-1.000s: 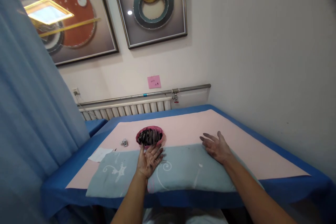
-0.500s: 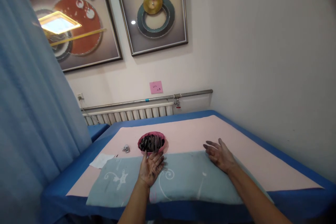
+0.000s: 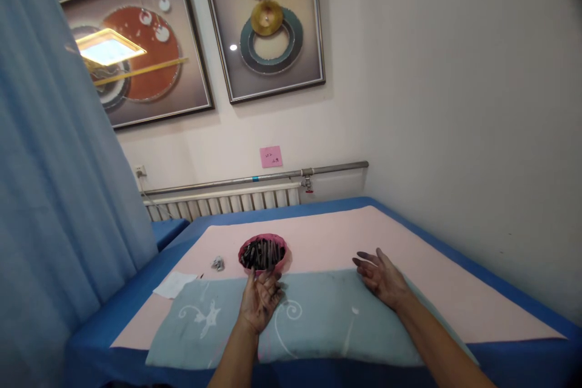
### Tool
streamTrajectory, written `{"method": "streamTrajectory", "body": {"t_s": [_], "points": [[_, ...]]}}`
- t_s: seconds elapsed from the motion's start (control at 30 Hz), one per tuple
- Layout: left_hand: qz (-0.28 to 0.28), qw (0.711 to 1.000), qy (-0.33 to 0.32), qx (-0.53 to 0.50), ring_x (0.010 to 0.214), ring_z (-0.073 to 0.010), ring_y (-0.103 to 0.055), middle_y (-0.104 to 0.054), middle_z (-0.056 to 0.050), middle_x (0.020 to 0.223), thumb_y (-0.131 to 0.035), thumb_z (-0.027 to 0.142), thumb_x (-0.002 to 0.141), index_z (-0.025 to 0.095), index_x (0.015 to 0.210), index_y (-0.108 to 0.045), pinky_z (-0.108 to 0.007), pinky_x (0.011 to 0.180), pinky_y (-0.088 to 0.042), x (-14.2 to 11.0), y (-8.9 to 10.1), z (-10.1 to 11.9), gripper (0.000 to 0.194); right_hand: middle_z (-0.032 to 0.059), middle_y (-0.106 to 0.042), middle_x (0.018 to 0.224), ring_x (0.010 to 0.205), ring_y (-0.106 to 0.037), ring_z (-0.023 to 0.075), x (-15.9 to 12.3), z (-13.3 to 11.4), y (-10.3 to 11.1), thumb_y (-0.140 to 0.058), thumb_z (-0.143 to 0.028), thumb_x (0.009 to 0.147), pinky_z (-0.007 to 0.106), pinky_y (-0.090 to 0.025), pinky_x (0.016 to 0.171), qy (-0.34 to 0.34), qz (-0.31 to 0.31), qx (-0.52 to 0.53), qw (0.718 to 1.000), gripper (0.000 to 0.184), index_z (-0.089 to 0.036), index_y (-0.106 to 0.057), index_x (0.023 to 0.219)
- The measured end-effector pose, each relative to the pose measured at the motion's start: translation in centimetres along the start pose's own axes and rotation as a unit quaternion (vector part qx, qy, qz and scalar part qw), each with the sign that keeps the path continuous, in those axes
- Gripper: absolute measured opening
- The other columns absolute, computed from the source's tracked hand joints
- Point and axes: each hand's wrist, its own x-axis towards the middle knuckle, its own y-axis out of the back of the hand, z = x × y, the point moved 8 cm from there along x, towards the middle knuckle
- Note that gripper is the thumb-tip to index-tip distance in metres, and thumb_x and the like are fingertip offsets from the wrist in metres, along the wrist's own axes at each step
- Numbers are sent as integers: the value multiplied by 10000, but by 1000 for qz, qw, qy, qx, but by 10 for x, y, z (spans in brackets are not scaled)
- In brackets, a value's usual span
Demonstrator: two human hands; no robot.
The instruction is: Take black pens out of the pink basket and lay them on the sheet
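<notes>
My left hand (image 3: 262, 301), palm up with its fingers apart and dark smudges on the skin, is just in front of a pink basket (image 3: 287, 260). Dark, slender sticks (image 3: 262, 253) fill that basket; their exact kind is unclear. Over to the right, my right hand (image 3: 381, 277) is held with fingers spread, the fingertips blackened, and nothing in it. Both hands are over a blue-green cloth (image 3: 318, 315) with white swirl patterns. Whether they touch it I cannot tell.
Left of the basket lies a small crumpled greyish clump (image 3: 218, 264), and nearer me a white paper sheet (image 3: 175, 285). A pink sheet (image 3: 327, 236) covers the blue bed (image 3: 364, 201). A blue curtain (image 3: 86, 151) hangs at left; a radiator (image 3: 227, 201) lines the wall.
The whole view has tilted slightly upward, so the bed and wall sit lower. My left fingers look a little more curled. My right hand has barely changed its pose.
</notes>
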Motion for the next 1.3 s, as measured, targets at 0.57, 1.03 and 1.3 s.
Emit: {"method": "streamTrajectory", "body": {"t_s": [0.57, 1.03, 1.3], "points": [[9, 1000, -2, -2, 639, -176, -642, -689, -89, 749, -465, 432, 815, 108, 852, -618, -304, 638, -493, -1, -2, -1, 360, 88, -639, 660, 426, -553, 125, -3, 0, -2, -389, -325, 892, 147, -309, 238, -1, 4, -8, 1000, 224, -146, -524, 893], [18, 1000, -2, 2, 640, -167, -643, -685, -90, 749, -455, 428, 823, 106, 874, -614, -297, 643, -498, -3, -2, -2, 363, 83, -637, 654, 430, -548, 122, -2, 0, -2, -380, -320, 896, 149, -318, 236, -1, 6, -18, 1000, 226, -145, -521, 870], [32, 999, -6, 6, 628, -167, -640, -681, -87, 747, -480, 431, 808, 109, 872, -603, -293, 627, -496, -2, -1, -1, 351, 84, -634, 661, 423, -554, 123, -3, 1, -3, -415, -302, 883, 151, -318, 243, -3, 4, -11, 1000, 193, -144, -527, 887]]}}
